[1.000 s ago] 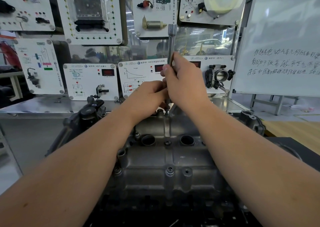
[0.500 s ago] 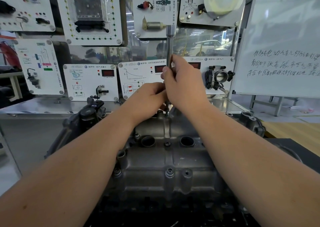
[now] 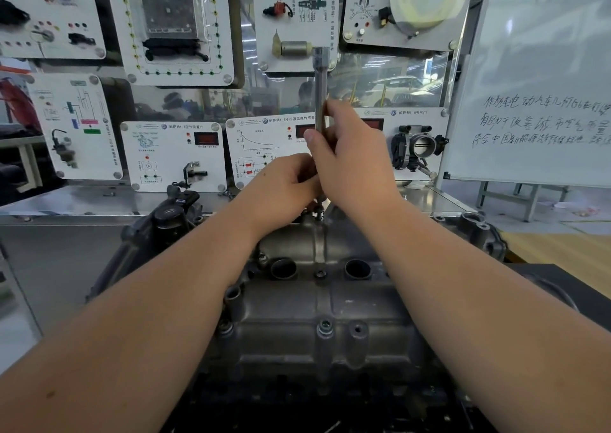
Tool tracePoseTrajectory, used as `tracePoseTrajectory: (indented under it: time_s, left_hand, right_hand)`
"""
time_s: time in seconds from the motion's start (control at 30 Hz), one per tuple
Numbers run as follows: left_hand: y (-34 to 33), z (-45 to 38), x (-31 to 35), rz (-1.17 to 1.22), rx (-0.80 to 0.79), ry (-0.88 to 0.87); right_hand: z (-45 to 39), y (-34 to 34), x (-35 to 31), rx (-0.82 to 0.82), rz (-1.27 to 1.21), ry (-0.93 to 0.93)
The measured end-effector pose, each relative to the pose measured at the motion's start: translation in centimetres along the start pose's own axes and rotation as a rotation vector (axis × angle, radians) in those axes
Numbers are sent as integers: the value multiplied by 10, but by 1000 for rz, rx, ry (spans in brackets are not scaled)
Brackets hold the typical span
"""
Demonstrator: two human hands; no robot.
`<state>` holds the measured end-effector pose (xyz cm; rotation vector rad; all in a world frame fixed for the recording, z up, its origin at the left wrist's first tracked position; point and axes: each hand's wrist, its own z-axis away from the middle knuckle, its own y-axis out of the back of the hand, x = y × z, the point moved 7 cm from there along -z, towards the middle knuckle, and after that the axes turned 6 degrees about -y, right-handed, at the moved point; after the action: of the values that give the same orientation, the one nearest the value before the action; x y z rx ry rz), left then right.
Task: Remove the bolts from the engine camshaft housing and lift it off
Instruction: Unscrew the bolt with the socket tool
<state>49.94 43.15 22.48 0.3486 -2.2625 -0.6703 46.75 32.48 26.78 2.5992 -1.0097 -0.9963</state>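
Observation:
The grey cast camshaft housing (image 3: 317, 330) lies in front of me on the engine. Its round plug wells are open. A bolt (image 3: 325, 326) sits in the near boss and another (image 3: 320, 273) between the wells. A long steel socket extension (image 3: 320, 88) stands upright over the housing's far edge. My right hand (image 3: 353, 161) grips its shaft. My left hand (image 3: 284, 184) holds the lower part of the tool, fingers curled round it. The tool tip (image 3: 318, 213) meets a bolt at the far edge, mostly hidden by my hands.
Training panels (image 3: 172, 155) with sensors line the wall behind the engine. A throttle body (image 3: 419, 146) hangs on the right panel. A whiteboard (image 3: 542, 79) with handwriting stands at the right. A black engine part (image 3: 172, 214) sits at the housing's far left.
The extension and both hands have shifted very slightly; my right hand's fingers have moved round the shaft. Nothing was let go.

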Motion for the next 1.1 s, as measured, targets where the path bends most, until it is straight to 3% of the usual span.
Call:
tracePoseTrajectory:
  time_s: [0.5,0.7,1.1]
  left_hand:
    - [1,0,3,-5,-5,9]
    - [1,2,1,3,8,21]
    - [4,1,2,-29,20,12]
  right_hand:
    - [-2,3,2,16,-11,-4]
    - [-1,-1,3,-76,-59,-62]
    - [1,1,-3,-30,-18,16]
